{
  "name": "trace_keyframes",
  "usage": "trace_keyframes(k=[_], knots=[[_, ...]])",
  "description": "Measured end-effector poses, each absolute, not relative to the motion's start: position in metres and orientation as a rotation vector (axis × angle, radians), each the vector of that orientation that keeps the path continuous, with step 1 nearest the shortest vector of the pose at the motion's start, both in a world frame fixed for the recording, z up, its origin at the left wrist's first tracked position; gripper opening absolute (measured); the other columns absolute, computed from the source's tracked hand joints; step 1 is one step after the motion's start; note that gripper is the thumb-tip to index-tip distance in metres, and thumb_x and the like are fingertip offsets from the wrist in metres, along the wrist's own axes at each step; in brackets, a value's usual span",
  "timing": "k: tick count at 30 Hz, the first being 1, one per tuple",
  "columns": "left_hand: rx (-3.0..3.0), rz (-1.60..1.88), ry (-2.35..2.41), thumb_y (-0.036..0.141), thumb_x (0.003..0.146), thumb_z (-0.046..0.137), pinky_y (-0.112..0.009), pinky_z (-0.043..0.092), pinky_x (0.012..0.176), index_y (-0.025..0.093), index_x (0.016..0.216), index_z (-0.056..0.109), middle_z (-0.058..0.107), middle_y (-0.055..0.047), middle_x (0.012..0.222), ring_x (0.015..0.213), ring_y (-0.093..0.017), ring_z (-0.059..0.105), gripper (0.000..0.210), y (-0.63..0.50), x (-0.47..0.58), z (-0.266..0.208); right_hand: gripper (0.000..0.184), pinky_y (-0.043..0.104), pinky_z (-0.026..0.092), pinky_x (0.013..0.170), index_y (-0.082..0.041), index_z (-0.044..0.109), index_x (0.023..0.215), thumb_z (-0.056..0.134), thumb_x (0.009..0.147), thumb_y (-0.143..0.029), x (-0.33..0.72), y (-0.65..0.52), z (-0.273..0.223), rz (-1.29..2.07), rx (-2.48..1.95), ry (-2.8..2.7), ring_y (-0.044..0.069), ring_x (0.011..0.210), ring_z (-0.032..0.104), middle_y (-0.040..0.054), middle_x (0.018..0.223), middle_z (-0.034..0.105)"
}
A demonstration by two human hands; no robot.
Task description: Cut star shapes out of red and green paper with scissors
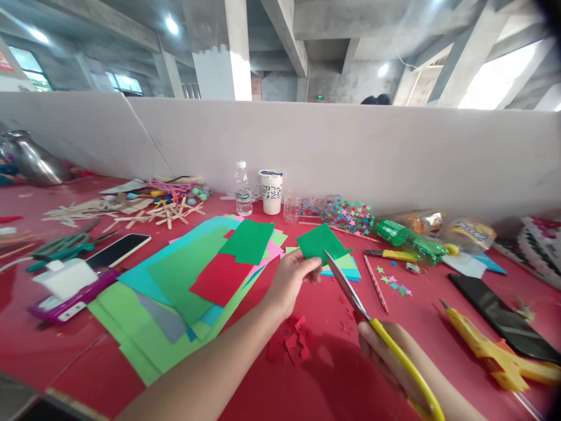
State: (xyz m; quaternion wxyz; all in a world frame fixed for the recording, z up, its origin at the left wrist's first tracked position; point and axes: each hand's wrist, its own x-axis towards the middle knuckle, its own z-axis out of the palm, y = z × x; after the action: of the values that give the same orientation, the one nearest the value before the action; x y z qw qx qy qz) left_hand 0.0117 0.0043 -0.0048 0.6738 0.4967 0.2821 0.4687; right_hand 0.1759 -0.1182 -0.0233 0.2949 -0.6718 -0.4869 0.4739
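The square of dark green craft paper (322,240) is turned cornerwise, its lower edge pinched in the left hand (293,275) and most of the sheet spreading beyond the fingertips. The yellow-handled scissors (348,283) slant from the right hand's grip (388,345), silver blades ahead, tips at the paper just right of the pinch.

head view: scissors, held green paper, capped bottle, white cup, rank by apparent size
1. Yellow-handled scissors, helped by nearness
2. Green paper in the left hand
3. Capped bottle and white cup, unranked: bottle taller, cup wider
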Motion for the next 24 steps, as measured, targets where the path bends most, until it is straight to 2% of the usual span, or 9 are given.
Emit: trace_keyframes(k=[7,13,18,24], knots=[[0.955,1.07,0.616,0.024,0.074,0.065,-0.022,0.039,0.056,0.014,0.066,0.057,0.06,0.0,0.06,0.053,-0.008,0.053,0.015,0.006,0.013,-0.006,0.062,0.016,0.018,0.032,-0.021,0.042,0.058,0.036,0.073,-0.081,0.171,-0.12,-0.023,1.207,-1.795,-1.279,0.003,0.028,0.024,-0.0111,0.034,0.029],[0.883,1.026,0.564,0.028,0.074,0.068,-0.023,0.043,0.053,0.016,0.074,0.054,0.066,-0.002,0.067,0.054,-0.012,0.06,0.018,0.004,0.013,-0.004,0.06,0.016,0.017,0.032,-0.021,0.042,0.058,0.039,0.073,-0.079,0.173,-0.118,-0.029,1.218,-1.775,-1.255,0.003,0.026,0.026,-0.0109,0.033,0.03],[0.786,0.871,0.496,0.026,0.074,0.07,-0.02,0.046,0.057,0.012,0.076,0.06,0.065,-0.003,0.069,0.057,-0.009,0.06,0.017,0.002,0.015,-0.006,0.06,0.017,0.017,0.032,-0.021,0.044,0.059,0.041,0.073,-0.079,0.176,-0.117,-0.037,1.213,-1.767,-1.235,0.004,0.027,0.027,-0.0099,0.034,0.032],[0.75,0.946,0.539,0.022,0.072,0.071,-0.019,0.046,0.058,0.013,0.076,0.063,0.065,-0.002,0.067,0.057,-0.008,0.06,0.013,-0.001,0.018,-0.004,0.059,0.019,0.017,0.031,-0.021,0.044,0.058,0.042,0.073,-0.078,0.174,-0.117,-0.04,1.157,-1.763,-1.268,0.005,0.028,0.027,-0.0093,0.035,0.032]])
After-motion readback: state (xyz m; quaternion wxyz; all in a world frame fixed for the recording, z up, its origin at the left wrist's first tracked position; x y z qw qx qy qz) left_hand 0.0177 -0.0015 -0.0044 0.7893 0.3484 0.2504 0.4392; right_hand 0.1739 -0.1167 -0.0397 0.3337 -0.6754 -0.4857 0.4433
